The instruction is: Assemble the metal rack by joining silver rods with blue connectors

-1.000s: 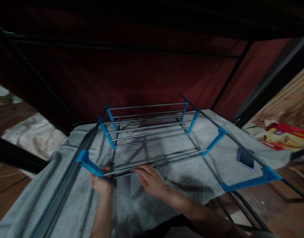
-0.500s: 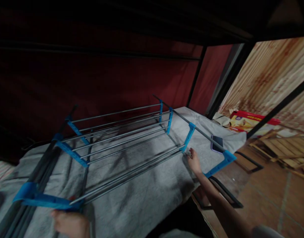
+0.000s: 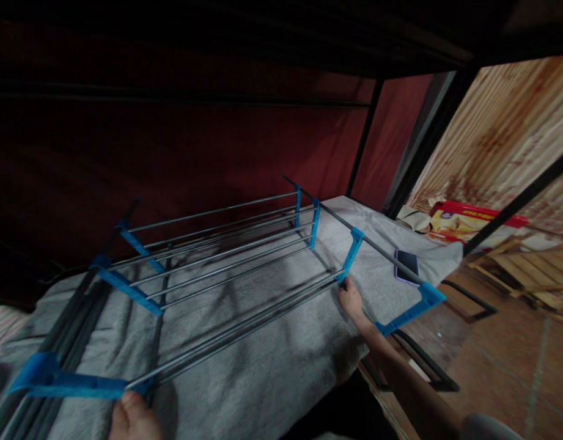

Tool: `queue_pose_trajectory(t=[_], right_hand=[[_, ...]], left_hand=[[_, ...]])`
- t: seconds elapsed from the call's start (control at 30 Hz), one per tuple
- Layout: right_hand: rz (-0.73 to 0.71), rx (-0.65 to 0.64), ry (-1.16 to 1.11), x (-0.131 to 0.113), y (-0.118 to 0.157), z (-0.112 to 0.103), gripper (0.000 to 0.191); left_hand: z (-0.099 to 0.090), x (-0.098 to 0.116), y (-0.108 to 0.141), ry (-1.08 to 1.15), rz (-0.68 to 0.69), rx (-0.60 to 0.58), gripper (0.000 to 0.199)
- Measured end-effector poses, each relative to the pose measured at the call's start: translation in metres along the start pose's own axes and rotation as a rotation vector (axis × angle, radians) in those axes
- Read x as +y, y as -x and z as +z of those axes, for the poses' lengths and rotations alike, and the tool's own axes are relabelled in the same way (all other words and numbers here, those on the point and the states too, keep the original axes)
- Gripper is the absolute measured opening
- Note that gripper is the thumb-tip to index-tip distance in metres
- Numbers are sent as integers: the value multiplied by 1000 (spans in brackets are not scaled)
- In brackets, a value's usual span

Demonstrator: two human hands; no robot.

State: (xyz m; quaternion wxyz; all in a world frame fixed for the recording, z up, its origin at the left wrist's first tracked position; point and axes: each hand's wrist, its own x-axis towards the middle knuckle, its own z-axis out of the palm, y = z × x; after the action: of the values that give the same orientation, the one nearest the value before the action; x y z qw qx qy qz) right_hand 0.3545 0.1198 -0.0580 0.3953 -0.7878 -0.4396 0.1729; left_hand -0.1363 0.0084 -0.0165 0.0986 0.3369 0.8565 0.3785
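Note:
A partly assembled shoe rack [image 3: 230, 247] of grey metal tubes and blue plastic brackets lies on a grey cloth [image 3: 244, 366]. My left hand [image 3: 135, 418] is closed at the end of the near left bracket [image 3: 74, 384], thumb by the tip of a metal tube [image 3: 208, 342]. My right hand [image 3: 352, 300] grips the lower end of a blue bracket [image 3: 353, 253] on the right side, where the tube's other end meets it. My palms hide some of the fingers. Another blue bracket [image 3: 412, 310] sticks out to the right, above my forearm, with no tube in its near end.
Several loose grey tubes [image 3: 73, 342] lie along the left side. A phone [image 3: 406, 266] rests on the cloth at the right. Beyond the edge are black metal frames [image 3: 469, 299], a wooden slatted piece [image 3: 524, 263] and a red-yellow box [image 3: 469, 221]. A dark post [image 3: 366, 137] stands behind.
My right hand has moved slightly left and closed onto the bracket's lower end. My left hand has shifted so its thumb rests at the tube's tip. The view has moved slightly.

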Motion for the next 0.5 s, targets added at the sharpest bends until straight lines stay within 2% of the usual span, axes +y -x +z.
queue_pose_trajectory(t=[0.1, 0.3, 0.5], right_hand=[[-8, 20, 6, 1, 2, 3, 61], [-10, 73, 5, 1, 6, 7, 61], [-58, -15, -123, 14, -3, 0, 52]], left_hand=[[-1, 8, 4, -26, -56, -4, 67], [2, 10, 7, -36, -27, 22, 69], [4, 7, 10, 136, -73, 40, 67]])
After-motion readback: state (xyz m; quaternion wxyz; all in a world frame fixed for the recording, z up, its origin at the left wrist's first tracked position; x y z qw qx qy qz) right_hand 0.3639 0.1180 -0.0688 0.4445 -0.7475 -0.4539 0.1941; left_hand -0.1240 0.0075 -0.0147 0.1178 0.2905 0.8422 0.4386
